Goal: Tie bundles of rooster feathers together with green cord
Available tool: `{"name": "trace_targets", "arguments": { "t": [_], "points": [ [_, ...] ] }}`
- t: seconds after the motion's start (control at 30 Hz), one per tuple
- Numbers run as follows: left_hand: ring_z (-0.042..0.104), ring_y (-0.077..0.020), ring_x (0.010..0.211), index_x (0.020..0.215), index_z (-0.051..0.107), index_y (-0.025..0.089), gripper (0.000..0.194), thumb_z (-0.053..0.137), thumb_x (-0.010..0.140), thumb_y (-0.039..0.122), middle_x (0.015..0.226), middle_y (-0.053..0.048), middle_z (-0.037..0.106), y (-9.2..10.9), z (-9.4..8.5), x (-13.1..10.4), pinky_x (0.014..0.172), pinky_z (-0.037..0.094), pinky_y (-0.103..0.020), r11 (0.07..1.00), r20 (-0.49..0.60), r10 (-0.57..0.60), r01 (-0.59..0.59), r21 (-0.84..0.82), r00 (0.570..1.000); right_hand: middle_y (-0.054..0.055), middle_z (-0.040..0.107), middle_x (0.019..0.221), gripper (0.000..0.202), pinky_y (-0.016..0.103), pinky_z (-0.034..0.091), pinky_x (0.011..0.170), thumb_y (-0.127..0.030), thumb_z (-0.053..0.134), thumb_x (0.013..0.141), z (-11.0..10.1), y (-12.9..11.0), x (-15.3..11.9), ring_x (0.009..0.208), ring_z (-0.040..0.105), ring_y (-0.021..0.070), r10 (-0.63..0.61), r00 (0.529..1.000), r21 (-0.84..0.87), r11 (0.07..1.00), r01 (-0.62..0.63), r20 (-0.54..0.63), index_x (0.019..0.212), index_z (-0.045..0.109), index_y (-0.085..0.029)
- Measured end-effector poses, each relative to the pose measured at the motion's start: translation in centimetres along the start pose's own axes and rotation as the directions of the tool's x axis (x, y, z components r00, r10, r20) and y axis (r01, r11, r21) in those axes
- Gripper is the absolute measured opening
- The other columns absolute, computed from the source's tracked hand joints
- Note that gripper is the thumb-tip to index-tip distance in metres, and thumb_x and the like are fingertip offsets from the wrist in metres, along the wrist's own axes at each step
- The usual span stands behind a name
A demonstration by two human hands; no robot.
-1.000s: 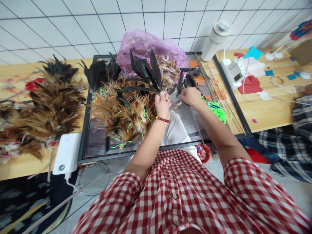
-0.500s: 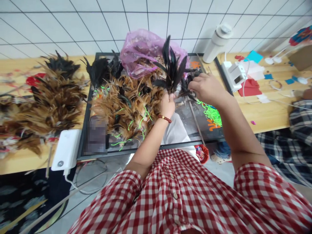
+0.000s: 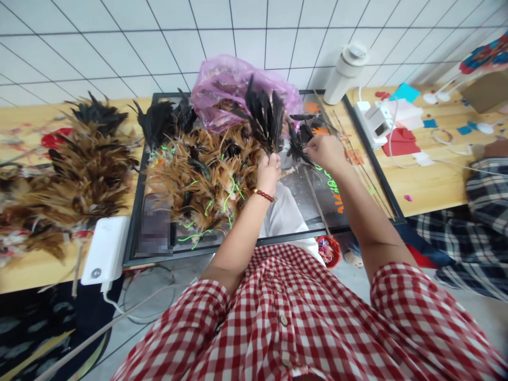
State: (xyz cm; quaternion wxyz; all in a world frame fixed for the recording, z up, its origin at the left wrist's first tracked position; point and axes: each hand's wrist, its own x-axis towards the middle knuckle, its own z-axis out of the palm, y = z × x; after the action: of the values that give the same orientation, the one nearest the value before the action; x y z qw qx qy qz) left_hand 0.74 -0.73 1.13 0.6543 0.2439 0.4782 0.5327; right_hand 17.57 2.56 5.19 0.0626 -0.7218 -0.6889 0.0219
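Observation:
A bunch of black feathers (image 3: 266, 123) fans upward from my left hand (image 3: 270, 172), whose fingers are closed round the quills. My right hand (image 3: 327, 152) reaches in from the right, thumb and fingertips pinched at the edge of a small loose pile of black feathers (image 3: 298, 142). Its fingers seem to grip a feather there, partly hidden by the hand. Left of my left hand lies a broad heap of brown feather bundles (image 3: 206, 174), several with bright green ties. Behind the hands, a pink-purple plastic bag (image 3: 226, 87) sits open with more feathers inside.
The dark-framed board (image 3: 198, 251) carries the heap and thin sticks (image 3: 359, 159). A white bottle (image 3: 344, 74) stands behind, beside a power strip (image 3: 371, 124). At left are more brown feathers (image 3: 91, 169) and a white power bank (image 3: 105, 248). A person in plaid sits at right.
The feather bunch in my left hand has turned and now leans a little left. My right hand stays at the loose black feathers, slightly lower. The whole view has shifted slightly.

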Motion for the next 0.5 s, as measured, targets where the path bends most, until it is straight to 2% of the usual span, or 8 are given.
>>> {"name": "trace_targets", "arguments": {
  "t": [0.03,0.1,0.2,0.27,0.37,0.43,0.5],
  "points": [
    [0.027,-0.0033,0.041,0.077,0.047,0.02,0.031,0.058,0.101,0.035,0.057,0.009,0.036,0.4,0.1,-0.3,0.043,0.019,-0.016,1.0,0.008,-0.017,0.017,-0.019,1.0,0.013,0.076,0.106,0.027,0.038,0.052,0.084,-0.038,0.064,0.093,1.1,0.1,0.1,0.103,0.07,0.0298,0.021,0.999,0.024,0.999,-0.022,0.05,0.104,0.079,-0.018],
    [0.025,-0.0025,0.041,0.078,0.044,0.02,0.031,0.053,0.104,0.034,0.058,0.01,0.034,1.1,0.1,-0.7,0.043,0.017,-0.016,0.998,0.021,-0.032,0.033,-0.047,0.999,0.013,0.076,0.11,0.032,0.038,0.052,0.085,-0.043,0.066,0.091,2.9,0.1,0.4,0.105,0.069,0.0298,0.047,0.996,0.06,0.997,-0.051,0.07,0.109,0.079,-0.02],
    [0.025,-0.002,0.041,0.079,0.043,0.02,0.031,0.052,0.104,0.034,0.058,0.01,0.033,1.5,0.1,-0.9,0.043,0.017,-0.015,0.996,0.006,-0.039,0.039,-0.077,0.999,0.015,0.075,0.117,0.03,0.037,0.051,0.086,-0.035,0.059,0.092,3.9,0.2,0.9,0.106,0.069,0.0295,0.026,0.998,0.073,0.997,-0.031,0.058,0.111,0.078,-0.02],
    [0.025,-0.002,0.041,0.079,0.043,0.02,0.031,0.052,0.104,0.035,0.058,0.01,0.033,1.5,0.0,-0.9,0.043,0.018,-0.014,0.995,-0.006,-0.044,0.043,-0.089,0.999,0.016,0.076,0.116,0.032,0.038,0.049,0.085,-0.03,0.053,0.094,3.3,0.4,1.1,0.105,0.069,0.0303,0.008,1.0,0.076,0.997,-0.01,0.026,0.109,0.078,-0.018],
    [0.028,-0.0026,0.041,0.078,0.043,0.02,0.031,0.052,0.104,0.035,0.057,0.01,0.035,1.4,0.0,-0.6,0.043,0.021,-0.015,0.995,-0.005,-0.034,0.034,-0.091,0.999,0.016,0.077,0.109,0.035,0.038,0.046,0.08,-0.028,0.047,0.096,1.0,0.6,0.8,0.1,0.069,0.0315,-0.019,0.999,0.053,0.998,0.021,-0.025,0.113,0.075,-0.017],
    [0.032,-0.0037,0.042,0.078,0.044,0.021,0.03,0.053,0.103,0.034,0.058,0.009,0.039,0.9,-0.1,-0.2,0.044,0.026,-0.015,0.997,-0.005,0.01,-0.01,-0.073,1.0,0.016,0.077,0.106,0.035,0.037,0.043,0.077,-0.027,0.045,0.096,-0.6,0.5,0.3,0.095,0.068,0.031,-0.094,0.995,0.013,0.995,0.094,-0.022,0.115,0.072,-0.017],
    [0.043,-0.0057,0.048,0.077,0.046,0.021,0.028,0.052,0.102,0.03,0.061,0.007,0.048,0.3,-0.3,0.4,0.05,0.036,-0.017,0.994,-0.04,0.102,-0.103,-0.029,0.994,0.015,0.077,0.105,0.033,0.037,0.041,0.077,-0.025,0.044,0.096,-1.7,0.2,-0.4,0.093,0.067,0.0299,-0.211,0.977,-0.045,0.976,0.211,0.006,0.115,0.071,-0.017]
  ]
}}
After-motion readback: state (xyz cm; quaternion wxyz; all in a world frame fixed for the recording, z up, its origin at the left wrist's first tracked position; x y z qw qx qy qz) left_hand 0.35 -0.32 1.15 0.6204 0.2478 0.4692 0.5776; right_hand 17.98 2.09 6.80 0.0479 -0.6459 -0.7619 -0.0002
